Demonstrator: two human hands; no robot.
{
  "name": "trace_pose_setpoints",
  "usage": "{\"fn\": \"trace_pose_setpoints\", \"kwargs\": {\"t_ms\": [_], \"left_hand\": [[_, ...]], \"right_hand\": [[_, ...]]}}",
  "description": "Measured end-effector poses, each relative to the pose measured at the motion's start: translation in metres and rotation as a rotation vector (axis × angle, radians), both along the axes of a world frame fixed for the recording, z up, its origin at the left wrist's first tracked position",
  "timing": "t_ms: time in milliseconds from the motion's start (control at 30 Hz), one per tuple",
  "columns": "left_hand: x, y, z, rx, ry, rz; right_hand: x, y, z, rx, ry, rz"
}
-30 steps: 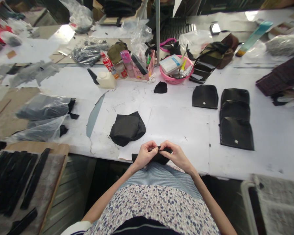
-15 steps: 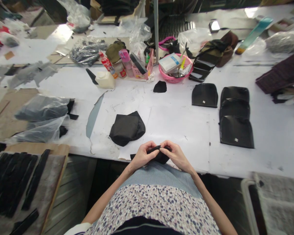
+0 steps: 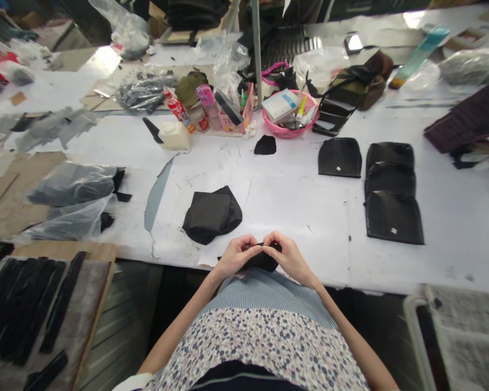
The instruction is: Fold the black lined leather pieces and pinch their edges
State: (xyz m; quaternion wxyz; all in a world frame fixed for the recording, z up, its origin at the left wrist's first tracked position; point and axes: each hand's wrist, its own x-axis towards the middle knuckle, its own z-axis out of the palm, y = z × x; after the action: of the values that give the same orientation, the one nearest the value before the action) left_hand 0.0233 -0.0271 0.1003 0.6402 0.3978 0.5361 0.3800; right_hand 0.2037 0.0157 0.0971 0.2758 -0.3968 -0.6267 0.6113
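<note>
Both hands pinch the upper edge of a black fabric piece (image 3: 262,262) at the table's front edge, close to my body. My left hand (image 3: 239,254) grips it from the left, thumb and fingers closed. From the right, my right hand (image 3: 287,256) does the same, and the fingertips of the two hands almost meet. Part of the piece is hidden behind the hands. Ahead and to the left lie stacked black fabric pieces (image 3: 212,215). Farther off is a small black scrap (image 3: 265,145). To the right are overlapping black panels (image 3: 393,217) and a single black panel (image 3: 339,157).
A pink basket (image 3: 287,132) of tools stands at the back beside a metal pole (image 3: 256,54). Left of it are bottles and a cream container (image 3: 175,136). Plastic-bagged pieces (image 3: 75,184) lie at left, above a board with black strips (image 3: 24,304). A grey padded surface (image 3: 468,331) is at lower right.
The fingers have shifted slightly along the edge of the black piece, with both hands still pinching it. The whole view has moved a little; the things on the table stay put.
</note>
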Motion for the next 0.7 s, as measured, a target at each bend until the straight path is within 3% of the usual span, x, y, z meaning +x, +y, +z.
{"fn": "trace_pose_setpoints", "kwargs": {"t_ms": [133, 267, 700], "left_hand": [[-0.017, 0.003, 0.004, -0.007, -0.02, 0.085], [-0.033, 0.002, 0.005, -0.003, 0.009, 0.166], [-0.041, -0.002, 0.0, 0.082, 0.077, 0.121]], "right_hand": [[0.003, 0.002, -0.003, 0.205, -0.113, -0.033], [0.011, 0.003, -0.009, 0.287, -0.163, -0.071], [0.002, 0.008, -0.016, 0.054, 0.079, -0.115]]}}
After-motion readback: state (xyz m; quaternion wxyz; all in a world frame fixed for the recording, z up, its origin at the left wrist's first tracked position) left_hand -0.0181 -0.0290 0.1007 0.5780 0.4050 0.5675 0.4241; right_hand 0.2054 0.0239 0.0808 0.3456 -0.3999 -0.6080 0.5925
